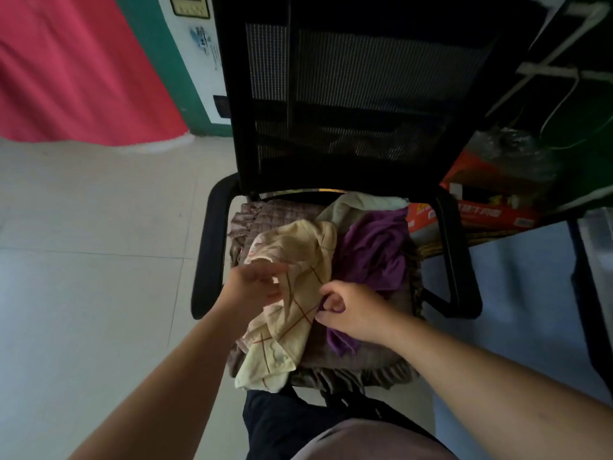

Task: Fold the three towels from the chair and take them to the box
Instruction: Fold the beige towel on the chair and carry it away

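Note:
Three crumpled towels lie on the seat of a black mesh office chair [348,104]. A cream towel with brown lines [292,293] sprawls over the seat's front left. A purple towel [374,250] is bunched to its right, and a pale whitish towel [361,204] sits behind at the seat's back. My left hand [255,283] touches the cream towel's left edge, fingers pinching at the cloth. My right hand [348,310] curls its fingers on the cream towel's right edge, where the purple towel lies beneath.
A brown checked cushion cover [365,356] lies over the seat under the towels. Black armrests [207,247] flank the seat. A red cardboard box [481,214] sits on a shelf behind the chair at right. Pale tiled floor [83,260] spreads to the left, with a red curtain beyond.

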